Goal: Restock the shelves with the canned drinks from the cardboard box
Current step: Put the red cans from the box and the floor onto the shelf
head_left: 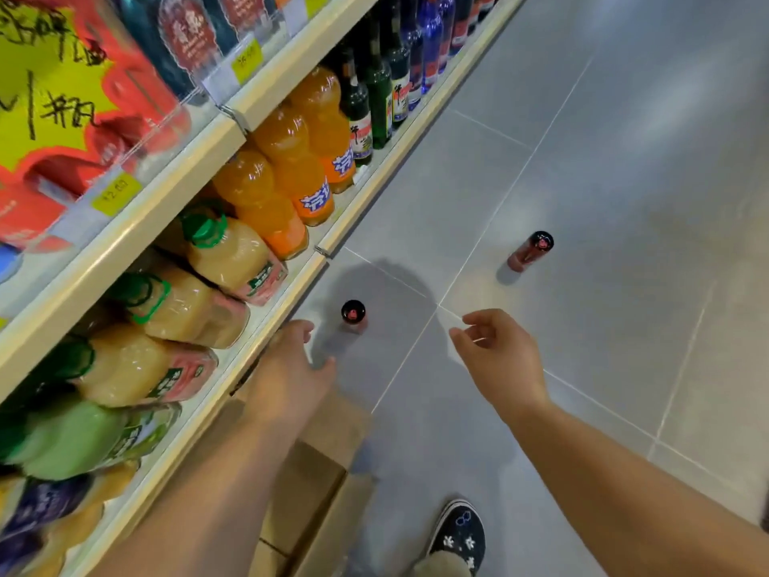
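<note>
Two dark red cans stand upright on the grey tiled floor: one can close to the shelf base, a second can farther out to the right. My left hand hovers open just below and left of the near can, holding nothing. Off to the right, my right hand is open too, its fingers curled and apart, and it is empty. The brown cardboard box lies on the floor under my left forearm, mostly hidden by it.
Cream shelves run along the left, filled with orange soda bottles, pale juice jugs and dark glass bottles. My patterned shoe is at the bottom. Open floor stretches to the right.
</note>
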The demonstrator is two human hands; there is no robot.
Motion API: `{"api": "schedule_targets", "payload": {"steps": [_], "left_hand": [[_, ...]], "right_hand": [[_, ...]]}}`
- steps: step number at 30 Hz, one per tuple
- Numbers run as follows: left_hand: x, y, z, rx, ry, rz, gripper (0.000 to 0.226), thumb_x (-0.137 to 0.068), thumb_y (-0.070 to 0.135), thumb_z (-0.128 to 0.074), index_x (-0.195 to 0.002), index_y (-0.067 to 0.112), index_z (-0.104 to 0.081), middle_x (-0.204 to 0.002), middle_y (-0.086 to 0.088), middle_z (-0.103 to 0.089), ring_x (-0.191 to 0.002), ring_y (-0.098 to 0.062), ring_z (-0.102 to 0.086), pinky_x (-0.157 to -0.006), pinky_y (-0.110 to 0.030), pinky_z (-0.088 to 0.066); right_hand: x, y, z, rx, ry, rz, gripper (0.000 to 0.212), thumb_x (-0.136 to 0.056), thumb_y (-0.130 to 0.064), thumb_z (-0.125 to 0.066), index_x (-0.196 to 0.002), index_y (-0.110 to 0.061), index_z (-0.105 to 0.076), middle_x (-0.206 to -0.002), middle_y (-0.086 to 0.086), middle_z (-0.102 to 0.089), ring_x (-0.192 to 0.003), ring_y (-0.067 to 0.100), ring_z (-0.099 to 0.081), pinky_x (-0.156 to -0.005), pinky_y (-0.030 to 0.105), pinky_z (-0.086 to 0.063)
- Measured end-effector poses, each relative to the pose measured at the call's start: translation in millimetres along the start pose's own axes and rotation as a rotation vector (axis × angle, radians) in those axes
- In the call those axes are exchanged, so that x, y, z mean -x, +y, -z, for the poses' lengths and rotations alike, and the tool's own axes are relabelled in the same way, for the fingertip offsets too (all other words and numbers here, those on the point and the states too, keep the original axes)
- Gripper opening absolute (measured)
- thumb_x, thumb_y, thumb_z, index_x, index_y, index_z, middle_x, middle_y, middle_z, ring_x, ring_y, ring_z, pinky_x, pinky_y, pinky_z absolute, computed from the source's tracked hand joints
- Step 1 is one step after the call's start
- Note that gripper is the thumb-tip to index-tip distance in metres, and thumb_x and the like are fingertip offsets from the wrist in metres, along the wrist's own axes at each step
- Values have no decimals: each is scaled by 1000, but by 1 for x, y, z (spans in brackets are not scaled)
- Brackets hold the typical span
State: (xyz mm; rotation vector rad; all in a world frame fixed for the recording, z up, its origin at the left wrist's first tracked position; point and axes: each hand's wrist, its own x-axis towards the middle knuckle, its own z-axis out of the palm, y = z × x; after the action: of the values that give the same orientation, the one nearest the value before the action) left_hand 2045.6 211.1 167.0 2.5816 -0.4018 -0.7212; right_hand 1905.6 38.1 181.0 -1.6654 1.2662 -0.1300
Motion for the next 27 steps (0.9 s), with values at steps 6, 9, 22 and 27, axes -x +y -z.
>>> {"api": "schedule_targets", "payload": {"steps": [6, 9, 22, 27], "left_hand": [[-53, 8, -28, -36, -122, 76, 68, -80, 23, -66, -139, 15, -34, -137, -4, -45, -117, -24, -52, -89, -33, -46], [-85, -1, -50, -96, -186, 85, 71, -79, 21, -65, -140, 15, -31, -141, -7, -37, -121, -27, -48, -95, -38, -45], [-185, -39, -182, -201, -311, 133, 94, -78, 18, -68, -149, 21, -7, -152, -12, -10, -130, -32, -38, -103, -37, -36], [-216, -46, -224, -255, -284, 195, 87, -80, 13, -65, -148, 27, -13, -151, -16, -7, -117, -42, -48, -102, -43, -41]], "right_hand": [[-44, 12, -8, -12, 36, -40, 14, -84, -25, -65, -97, -25, -60, -79, -9, -62, -70, 7, -58, -51, 11, -43], [-71, 18, -24, -3, 16, -46, 14, -84, -27, -65, -97, -26, -59, -79, -11, -62, -75, 4, -59, -63, 19, -46], [-184, 78, -104, 52, -106, -53, 14, -84, -25, -66, -95, -22, -59, -85, -2, -64, -81, 14, -61, -78, 28, -51], [-212, 103, -106, 64, -131, -22, 13, -83, -24, -67, -94, -22, -60, -87, -2, -65, -83, 12, -61, -80, 24, -50]]}}
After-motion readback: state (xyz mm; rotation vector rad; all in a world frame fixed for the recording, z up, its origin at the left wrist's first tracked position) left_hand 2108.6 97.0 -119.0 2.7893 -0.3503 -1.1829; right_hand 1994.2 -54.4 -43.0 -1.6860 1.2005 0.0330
